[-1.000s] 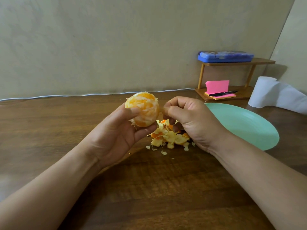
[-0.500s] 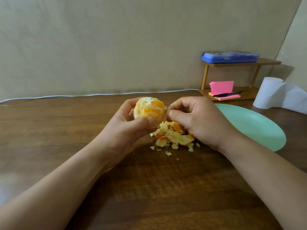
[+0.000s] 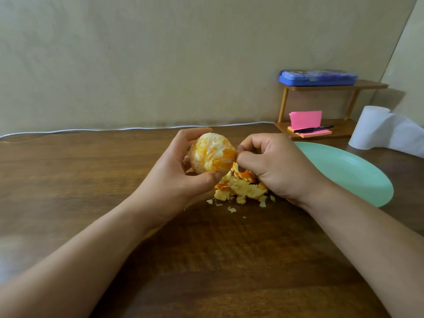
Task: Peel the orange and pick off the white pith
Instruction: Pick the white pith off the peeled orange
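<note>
Orange [image 3: 212, 153] is held up just above the wooden table [image 3: 91, 191], near the middle of the scene. It is gripped by the left hand [image 3: 169, 180], thumb curled under the near side and fingers wrapped round the far side. No rind is seen on the face turned to the camera, so the peeling is judged done there, though the far side is hidden. Pale pith [image 3: 214, 149] is seen in streaks and patches across the segments, so the picking is judged well under way but not finished. The right hand [image 3: 277, 166] is set against the fruit's right edge, thumb and forefinger pinched on the pith at the surface, though the strand itself is too small to be made out. A heap of peel scraps [image 3: 241, 189] is piled on the table just below and to the right of the fruit, with a few crumbs scattered nearer. A green plate [image 3: 358, 177] is seen further right, partly covered by the right wrist. More turning of the fruit is likely needed before the last white is cleared.
</note>
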`<action>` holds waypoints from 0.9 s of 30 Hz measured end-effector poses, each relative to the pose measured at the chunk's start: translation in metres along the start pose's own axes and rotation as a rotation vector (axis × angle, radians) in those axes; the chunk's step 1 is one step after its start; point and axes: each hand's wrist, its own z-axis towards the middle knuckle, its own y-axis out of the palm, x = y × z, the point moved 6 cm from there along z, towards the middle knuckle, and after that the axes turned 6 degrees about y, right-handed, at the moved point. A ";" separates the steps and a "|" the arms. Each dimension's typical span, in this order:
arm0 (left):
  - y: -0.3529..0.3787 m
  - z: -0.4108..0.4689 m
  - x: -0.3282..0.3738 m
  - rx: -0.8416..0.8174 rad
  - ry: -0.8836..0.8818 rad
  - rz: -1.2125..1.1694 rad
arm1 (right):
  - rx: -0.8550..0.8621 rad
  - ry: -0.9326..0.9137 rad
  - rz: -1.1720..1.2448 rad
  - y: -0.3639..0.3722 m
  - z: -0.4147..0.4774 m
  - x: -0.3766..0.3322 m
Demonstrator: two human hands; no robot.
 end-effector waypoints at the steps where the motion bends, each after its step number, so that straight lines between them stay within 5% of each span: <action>1: 0.000 0.001 -0.001 0.008 -0.006 -0.008 | 0.006 -0.001 0.019 0.000 0.000 0.000; 7: 0.000 0.006 -0.009 0.070 -0.114 -0.358 | 0.023 -0.003 0.054 0.003 0.001 0.003; 12: 0.009 0.001 -0.016 0.094 -0.361 -0.757 | -0.048 0.008 -0.167 0.010 0.000 0.005; 23: 0.012 -0.004 -0.023 0.310 -0.590 -0.844 | -0.007 -0.073 -0.205 0.012 -0.003 -0.002; 27: 0.017 -0.005 -0.017 0.206 -0.609 -0.999 | -0.094 -0.125 -0.189 0.020 -0.008 -0.006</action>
